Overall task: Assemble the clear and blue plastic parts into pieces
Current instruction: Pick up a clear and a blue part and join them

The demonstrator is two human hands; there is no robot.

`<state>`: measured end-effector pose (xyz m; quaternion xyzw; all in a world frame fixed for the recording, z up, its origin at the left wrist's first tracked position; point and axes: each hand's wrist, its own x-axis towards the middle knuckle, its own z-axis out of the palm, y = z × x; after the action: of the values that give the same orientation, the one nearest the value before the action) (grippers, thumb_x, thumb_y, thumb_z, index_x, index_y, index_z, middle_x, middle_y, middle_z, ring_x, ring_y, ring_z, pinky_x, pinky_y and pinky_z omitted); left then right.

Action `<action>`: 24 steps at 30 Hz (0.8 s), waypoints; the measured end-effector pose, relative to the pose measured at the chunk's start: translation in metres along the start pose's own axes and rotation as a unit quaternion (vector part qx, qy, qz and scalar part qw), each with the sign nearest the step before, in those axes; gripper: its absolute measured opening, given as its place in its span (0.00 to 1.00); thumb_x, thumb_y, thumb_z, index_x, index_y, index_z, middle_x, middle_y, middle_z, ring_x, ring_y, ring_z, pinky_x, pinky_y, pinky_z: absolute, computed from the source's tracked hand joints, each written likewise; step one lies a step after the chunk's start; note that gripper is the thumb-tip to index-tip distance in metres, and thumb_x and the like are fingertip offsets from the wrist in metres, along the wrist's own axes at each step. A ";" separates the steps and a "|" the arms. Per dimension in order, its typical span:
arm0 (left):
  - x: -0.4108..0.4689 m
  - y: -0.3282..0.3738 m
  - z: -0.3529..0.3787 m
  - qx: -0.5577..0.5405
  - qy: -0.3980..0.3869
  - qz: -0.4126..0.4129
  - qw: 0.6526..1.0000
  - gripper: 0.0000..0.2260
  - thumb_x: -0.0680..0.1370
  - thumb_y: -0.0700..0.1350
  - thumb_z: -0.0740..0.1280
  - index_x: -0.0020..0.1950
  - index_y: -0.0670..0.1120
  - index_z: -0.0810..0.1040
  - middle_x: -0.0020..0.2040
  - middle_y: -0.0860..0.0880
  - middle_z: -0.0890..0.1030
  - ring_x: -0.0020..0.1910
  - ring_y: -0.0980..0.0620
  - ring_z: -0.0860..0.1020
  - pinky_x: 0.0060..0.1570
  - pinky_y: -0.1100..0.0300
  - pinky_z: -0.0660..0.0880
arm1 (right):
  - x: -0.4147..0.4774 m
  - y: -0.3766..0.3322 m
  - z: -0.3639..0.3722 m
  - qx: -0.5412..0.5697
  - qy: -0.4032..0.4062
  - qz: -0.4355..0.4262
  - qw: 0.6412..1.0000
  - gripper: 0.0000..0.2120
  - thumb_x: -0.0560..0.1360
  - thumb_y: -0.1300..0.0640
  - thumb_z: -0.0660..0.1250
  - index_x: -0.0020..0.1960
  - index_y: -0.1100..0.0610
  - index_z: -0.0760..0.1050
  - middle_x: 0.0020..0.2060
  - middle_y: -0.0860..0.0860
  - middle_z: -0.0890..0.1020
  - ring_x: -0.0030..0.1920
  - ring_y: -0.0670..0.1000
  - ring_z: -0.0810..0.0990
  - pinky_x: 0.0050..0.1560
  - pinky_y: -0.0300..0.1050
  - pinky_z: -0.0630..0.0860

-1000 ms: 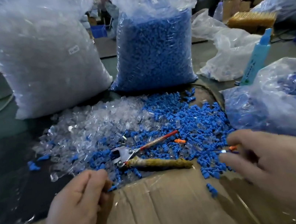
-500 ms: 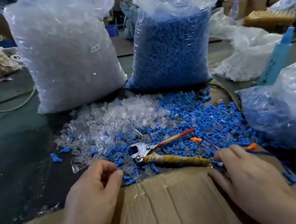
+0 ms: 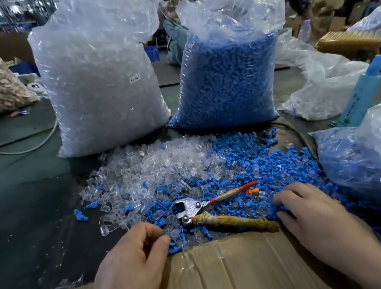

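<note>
A heap of loose clear plastic parts point(image 3: 163, 166) lies on the dark table, merging on its right into a spread of blue plastic parts point(image 3: 262, 165). My left hand point(image 3: 134, 255) sits at the heap's near edge with fingers curled and thumb against the index finger; whatever is between them is hidden. My right hand point(image 3: 313, 215) reaches into the near right of the blue parts, its fingertips curled round a few of them.
Pliers point(image 3: 192, 207) with a red handle and a cloth-wrapped one lie between my hands. A cardboard box point(image 3: 230, 275) is under my wrists. Behind stand a bag of clear parts point(image 3: 100, 83) and a bag of blue parts point(image 3: 229, 78). Another bag point(image 3: 374, 160) and a blue bottle point(image 3: 361, 92) are at right.
My right hand has moved left and down from beside the right bag into the blue parts. My left hand stayed at the heap's edge. The view shifted, so everything sits further right.
</note>
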<state>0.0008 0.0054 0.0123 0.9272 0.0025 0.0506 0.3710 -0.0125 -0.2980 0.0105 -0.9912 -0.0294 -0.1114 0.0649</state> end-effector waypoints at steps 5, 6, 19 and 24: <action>0.000 0.006 -0.002 0.018 -0.007 0.013 1.000 0.07 0.74 0.61 0.66 0.49 0.71 0.70 0.44 0.77 0.74 0.39 0.68 0.77 0.39 0.63 0.74 | 0.032 -0.006 -0.006 0.119 0.082 0.004 0.989 0.12 0.76 0.44 0.63 0.54 0.48 0.76 0.51 0.40 0.73 0.53 0.40 0.70 0.52 0.30 0.66; 0.001 0.006 -0.002 0.021 -0.009 0.016 1.000 0.07 0.74 0.61 0.66 0.49 0.72 0.70 0.44 0.78 0.74 0.41 0.70 0.76 0.38 0.64 0.73 | 0.044 -0.007 -0.003 0.103 0.083 0.009 0.991 0.17 0.75 0.41 0.61 0.57 0.50 0.76 0.54 0.42 0.73 0.57 0.44 0.69 0.56 0.34 0.66; 0.014 -0.004 0.008 0.016 0.090 0.003 0.996 0.13 0.68 0.48 0.79 0.48 0.57 0.80 0.42 0.62 0.77 0.39 0.60 0.79 0.42 0.65 0.73 | 0.161 -0.077 0.034 0.018 -0.075 0.030 0.997 0.55 0.61 0.16 0.43 0.78 0.49 0.50 0.75 0.57 0.60 0.73 0.63 0.59 0.69 0.66 0.58; 0.017 -0.003 0.009 0.097 0.119 -0.039 0.987 0.27 0.65 0.49 0.81 0.61 0.48 0.79 0.62 0.50 0.77 0.65 0.45 0.72 0.66 0.43 0.67 | 0.189 -0.100 0.038 0.017 -0.074 -0.029 0.997 0.53 0.61 0.16 0.45 0.77 0.47 0.53 0.75 0.56 0.59 0.73 0.62 0.58 0.70 0.68 0.55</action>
<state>0.0188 0.0025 0.0056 0.9454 0.0881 0.1459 0.2778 0.1720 -0.1859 0.0285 -0.9942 -0.0644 -0.0391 0.0763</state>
